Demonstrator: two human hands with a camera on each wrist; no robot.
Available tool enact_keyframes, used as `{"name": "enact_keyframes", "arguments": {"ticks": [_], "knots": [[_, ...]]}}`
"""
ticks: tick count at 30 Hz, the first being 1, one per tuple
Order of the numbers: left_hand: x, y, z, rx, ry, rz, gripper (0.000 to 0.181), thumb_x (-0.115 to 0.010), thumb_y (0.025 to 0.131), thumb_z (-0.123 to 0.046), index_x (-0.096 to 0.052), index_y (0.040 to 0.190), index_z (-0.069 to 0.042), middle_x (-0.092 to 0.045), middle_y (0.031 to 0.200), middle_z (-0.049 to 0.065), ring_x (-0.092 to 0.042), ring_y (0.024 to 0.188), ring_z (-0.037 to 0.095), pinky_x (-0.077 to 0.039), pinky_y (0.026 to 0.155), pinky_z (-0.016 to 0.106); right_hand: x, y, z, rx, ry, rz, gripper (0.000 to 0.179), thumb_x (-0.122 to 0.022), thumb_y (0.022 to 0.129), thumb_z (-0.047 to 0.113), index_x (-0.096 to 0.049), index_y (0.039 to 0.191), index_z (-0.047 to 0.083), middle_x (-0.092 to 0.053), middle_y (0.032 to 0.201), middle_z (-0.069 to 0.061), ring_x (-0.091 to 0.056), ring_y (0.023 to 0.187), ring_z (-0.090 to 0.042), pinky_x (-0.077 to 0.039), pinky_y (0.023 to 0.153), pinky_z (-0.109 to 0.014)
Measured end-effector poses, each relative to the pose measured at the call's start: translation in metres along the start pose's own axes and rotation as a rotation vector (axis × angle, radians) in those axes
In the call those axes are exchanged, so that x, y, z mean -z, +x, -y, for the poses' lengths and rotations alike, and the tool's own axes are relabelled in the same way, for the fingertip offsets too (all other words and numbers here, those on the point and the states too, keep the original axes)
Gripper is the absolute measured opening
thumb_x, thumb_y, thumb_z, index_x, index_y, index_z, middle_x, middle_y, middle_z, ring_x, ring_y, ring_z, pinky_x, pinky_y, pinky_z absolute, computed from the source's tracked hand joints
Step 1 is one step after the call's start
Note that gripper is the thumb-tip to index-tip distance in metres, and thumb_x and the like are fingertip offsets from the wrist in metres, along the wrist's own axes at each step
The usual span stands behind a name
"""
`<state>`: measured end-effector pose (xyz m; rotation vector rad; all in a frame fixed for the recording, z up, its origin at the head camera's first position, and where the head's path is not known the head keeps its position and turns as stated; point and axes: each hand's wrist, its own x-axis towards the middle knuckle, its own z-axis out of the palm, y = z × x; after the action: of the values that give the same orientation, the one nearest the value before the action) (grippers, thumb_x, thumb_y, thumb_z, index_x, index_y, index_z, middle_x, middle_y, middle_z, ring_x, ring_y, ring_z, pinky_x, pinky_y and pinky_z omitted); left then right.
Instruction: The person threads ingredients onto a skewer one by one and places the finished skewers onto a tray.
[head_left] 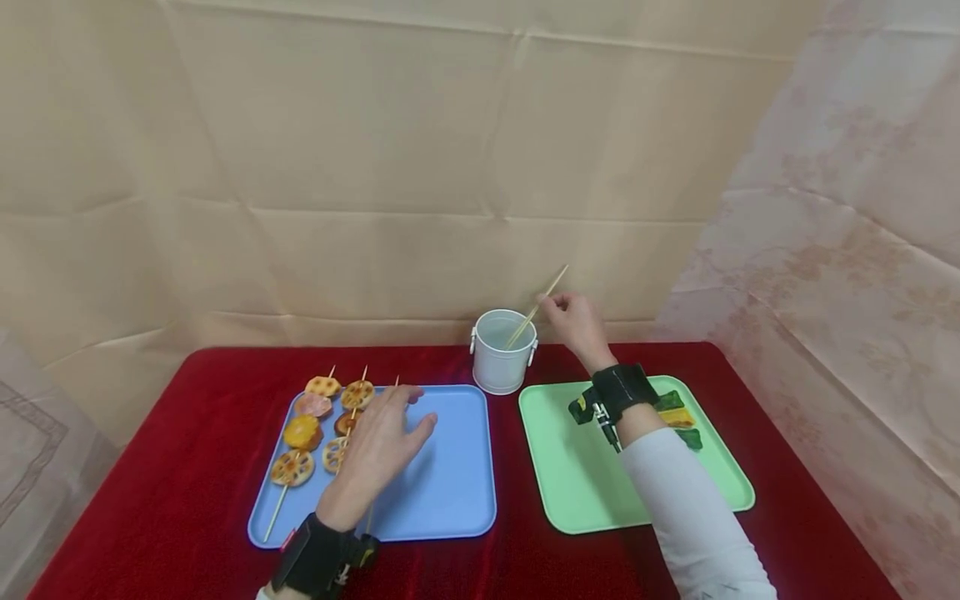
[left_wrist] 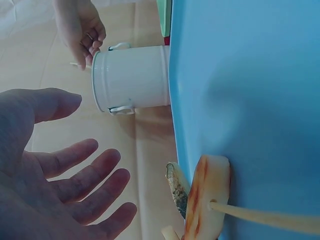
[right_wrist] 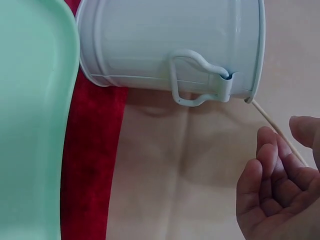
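Observation:
My right hand (head_left: 576,325) is at the rim of a small white metal bucket (head_left: 498,367), its fingers curled about a thin bamboo skewer (head_left: 553,283). That skewer slants down into the bucket; in the right wrist view the stick (right_wrist: 275,125) runs between thumb and forefinger. Over the blue tray (head_left: 457,492) hovers my left hand (head_left: 382,442), fingers spread and holding nothing. Food skewers lie on this tray's left side, with lotus root slices (head_left: 292,468) and a yellow piece (head_left: 302,432). My left hand partly hides the skewers beneath it.
To the right lies a green tray (head_left: 577,500), bearing green and yellow food pieces (head_left: 678,418) partly covered by my right forearm. A red cloth (head_left: 187,467) covers the table. Behind it hangs a beige cloth (head_left: 375,275).

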<state>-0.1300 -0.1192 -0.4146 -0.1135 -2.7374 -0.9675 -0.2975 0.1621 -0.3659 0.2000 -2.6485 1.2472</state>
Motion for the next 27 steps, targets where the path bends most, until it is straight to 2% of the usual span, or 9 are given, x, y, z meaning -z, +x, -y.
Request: {"name": "enact_keyframes", "arguments": {"ticks": [4, 8, 15, 20, 27], "knots": [[-0.002, 0.001, 0.0, 0.007, 0.002, 0.0, 0.043, -0.077, 0.093, -0.027, -0.067, 0.128, -0.003, -0.068, 0.12, 0.015, -0.063, 0.113, 0.032, -0.052, 0.093, 0.051, -0.001, 0.003, -0.002, -0.035, 0.024, -0.011, 0.036, -0.058, 0.105, 0.033, -0.077, 0.105, 0.002, -0.064, 0.083, -0.012, -0.051, 0.075, -0.027, -0.039, 0.058, -0.031], [-0.003, 0.001, -0.001, 0.002, -0.003, 0.001, 0.043, -0.077, 0.093, -0.027, -0.067, 0.128, -0.003, -0.068, 0.12, 0.015, -0.063, 0.113, 0.032, -0.052, 0.094, 0.051, 0.0, 0.002, -0.004, -0.037, 0.033, -0.024, 0.034, -0.057, 0.105, 0.03, -0.075, 0.105, 0.002, -0.065, 0.086, -0.013, -0.052, 0.075, -0.027, -0.038, 0.058, -0.03], [-0.003, 0.002, -0.002, 0.006, -0.007, 0.013, 0.044, -0.076, 0.094, -0.028, -0.067, 0.128, -0.003, -0.067, 0.122, 0.015, -0.063, 0.114, 0.032, -0.052, 0.094, 0.052, 0.009, -0.008, -0.003, 0.02, 0.096, -0.074, 0.031, -0.056, 0.105, 0.026, -0.073, 0.104, 0.0, -0.067, 0.092, -0.016, -0.053, 0.077, -0.028, -0.041, 0.059, -0.029], [-0.002, 0.003, -0.002, 0.01, -0.002, 0.009, 0.043, -0.077, 0.094, -0.028, -0.068, 0.128, -0.003, -0.067, 0.121, 0.015, -0.063, 0.113, 0.032, -0.052, 0.093, 0.052, 0.019, -0.019, -0.002, 0.091, 0.142, -0.146, 0.028, -0.057, 0.104, 0.024, -0.071, 0.106, 0.0, -0.069, 0.095, -0.018, -0.055, 0.082, -0.027, -0.044, 0.064, -0.027], [-0.002, 0.003, -0.002, 0.009, 0.012, 0.013, 0.042, -0.077, 0.094, -0.028, -0.068, 0.126, -0.003, -0.067, 0.12, 0.015, -0.063, 0.111, 0.032, -0.053, 0.092, 0.052, 0.032, -0.038, 0.001, 0.163, 0.162, -0.319, 0.028, -0.058, 0.104, 0.029, -0.071, 0.101, 0.004, -0.073, 0.092, -0.012, -0.058, 0.08, -0.021, -0.04, 0.064, -0.028]]}}
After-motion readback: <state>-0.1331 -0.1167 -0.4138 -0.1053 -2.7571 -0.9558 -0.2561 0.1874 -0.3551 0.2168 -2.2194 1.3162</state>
